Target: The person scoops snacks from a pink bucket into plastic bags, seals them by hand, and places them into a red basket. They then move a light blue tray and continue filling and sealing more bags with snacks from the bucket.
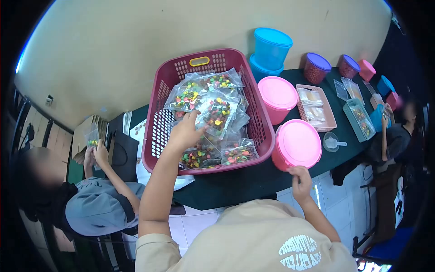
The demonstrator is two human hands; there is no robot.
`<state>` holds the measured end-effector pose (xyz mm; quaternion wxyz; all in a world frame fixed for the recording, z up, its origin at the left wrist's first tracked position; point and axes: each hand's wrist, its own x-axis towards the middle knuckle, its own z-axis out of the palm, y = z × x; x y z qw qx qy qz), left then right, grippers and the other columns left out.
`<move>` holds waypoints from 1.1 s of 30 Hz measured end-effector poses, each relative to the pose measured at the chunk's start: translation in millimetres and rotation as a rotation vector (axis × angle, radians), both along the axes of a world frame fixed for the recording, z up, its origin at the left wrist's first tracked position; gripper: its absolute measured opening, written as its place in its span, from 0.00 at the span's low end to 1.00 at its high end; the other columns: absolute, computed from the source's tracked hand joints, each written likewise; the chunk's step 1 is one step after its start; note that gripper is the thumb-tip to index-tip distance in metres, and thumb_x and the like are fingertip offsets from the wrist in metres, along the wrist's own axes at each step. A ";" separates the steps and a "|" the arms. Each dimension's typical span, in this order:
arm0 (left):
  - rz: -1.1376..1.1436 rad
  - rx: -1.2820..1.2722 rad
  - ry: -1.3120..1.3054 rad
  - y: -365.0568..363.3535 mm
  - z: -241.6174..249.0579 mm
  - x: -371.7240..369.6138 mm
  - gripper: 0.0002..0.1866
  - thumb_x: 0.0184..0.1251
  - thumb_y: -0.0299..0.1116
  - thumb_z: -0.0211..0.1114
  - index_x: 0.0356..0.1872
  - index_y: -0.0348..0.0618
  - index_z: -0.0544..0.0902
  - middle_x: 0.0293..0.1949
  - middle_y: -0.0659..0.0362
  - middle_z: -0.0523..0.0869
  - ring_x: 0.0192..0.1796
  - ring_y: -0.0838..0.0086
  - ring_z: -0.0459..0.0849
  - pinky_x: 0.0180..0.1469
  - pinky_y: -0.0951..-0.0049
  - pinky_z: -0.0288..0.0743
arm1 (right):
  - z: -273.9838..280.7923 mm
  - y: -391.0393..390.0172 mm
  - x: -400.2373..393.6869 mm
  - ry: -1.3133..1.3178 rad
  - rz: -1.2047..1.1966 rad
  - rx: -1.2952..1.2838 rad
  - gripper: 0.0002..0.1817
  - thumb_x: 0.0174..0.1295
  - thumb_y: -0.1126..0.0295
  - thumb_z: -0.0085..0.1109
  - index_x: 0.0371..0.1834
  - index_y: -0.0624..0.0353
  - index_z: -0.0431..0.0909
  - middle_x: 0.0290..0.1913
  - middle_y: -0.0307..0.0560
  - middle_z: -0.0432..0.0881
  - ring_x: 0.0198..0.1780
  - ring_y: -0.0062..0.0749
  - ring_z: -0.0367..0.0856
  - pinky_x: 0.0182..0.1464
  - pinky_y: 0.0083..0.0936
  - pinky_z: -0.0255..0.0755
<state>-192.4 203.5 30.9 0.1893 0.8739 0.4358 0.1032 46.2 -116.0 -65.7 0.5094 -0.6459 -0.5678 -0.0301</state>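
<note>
Head view: left hand (186, 131) spread open on candy bags (213, 111) inside red basket (258, 131); right hand (300, 177) curled, perhaps pinching something, beside pink tub (297, 144). Mid-bagging; gripping one bag judged next.

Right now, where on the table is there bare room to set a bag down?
Bare green table shows along the near edge, between the maroon basket and the person's body, and between the front pink tub and the teal tray. Behind, the blue tubs, purple jars and pink tray crowd it.
</note>
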 end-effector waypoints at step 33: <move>-0.262 -0.283 -0.720 -220.5 -12.2 366.6 0.06 0.65 0.26 0.60 0.40 0.36 0.81 0.33 0.56 0.86 0.40 0.71 0.84 0.46 0.72 0.75 | -50.3 -150.0 378.6 0.248 -0.297 -0.089 0.09 0.51 0.86 0.49 0.30 0.61 0.77 0.31 0.46 0.79 0.36 0.40 0.75 0.41 0.30 0.69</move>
